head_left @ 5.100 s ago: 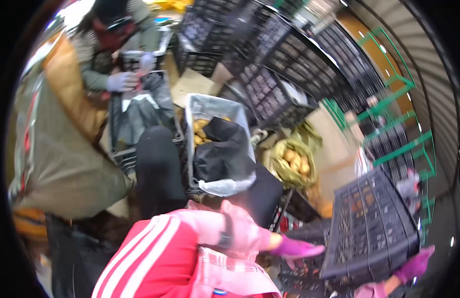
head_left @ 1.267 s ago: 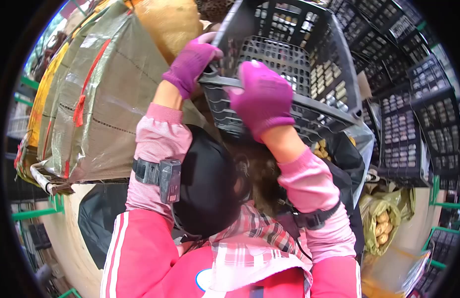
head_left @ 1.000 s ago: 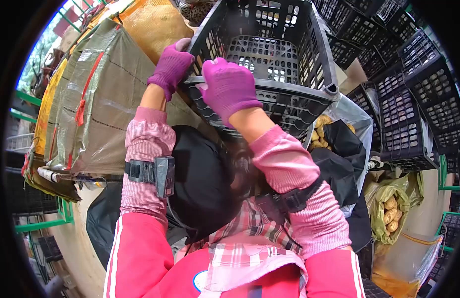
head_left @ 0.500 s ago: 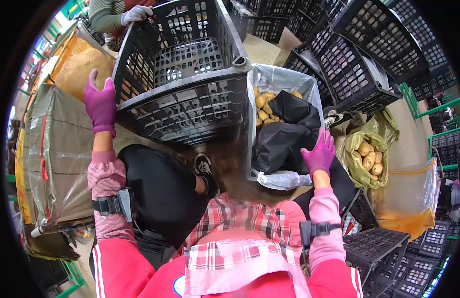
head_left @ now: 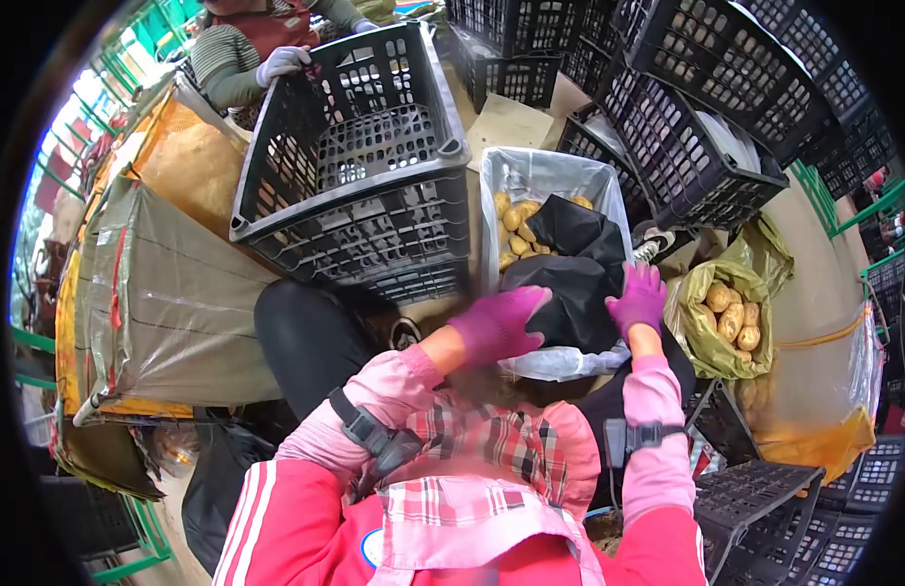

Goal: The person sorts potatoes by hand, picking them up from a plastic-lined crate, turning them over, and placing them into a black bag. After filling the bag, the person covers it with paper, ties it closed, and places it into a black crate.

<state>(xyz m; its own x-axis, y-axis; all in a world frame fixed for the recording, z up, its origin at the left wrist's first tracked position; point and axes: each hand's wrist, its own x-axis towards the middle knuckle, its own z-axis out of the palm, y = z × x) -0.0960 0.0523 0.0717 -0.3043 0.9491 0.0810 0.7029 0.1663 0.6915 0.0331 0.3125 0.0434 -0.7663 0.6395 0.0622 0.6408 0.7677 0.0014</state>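
A crate lined with clear plastic stands before my knees. Inside are potatoes, partly covered by a black cloth or bag. My left hand, in a purple glove, reaches over the crate's near left corner, thumb apart from the fingers and nothing in its grasp. On the right rim lies my right hand, gloved the same way, with fingers stretched along the liner. Folds of the plastic liner hang over the near edge.
An empty black crate sits on another at left, with a co-worker's gloved hand on its far edge. Stacked crates rise at right. An open green bag of potatoes stands right, a large wrapped sack left.
My left hand has left the empty black crate and moved right to the lined crate. My right hand stays at the lined crate's right rim.
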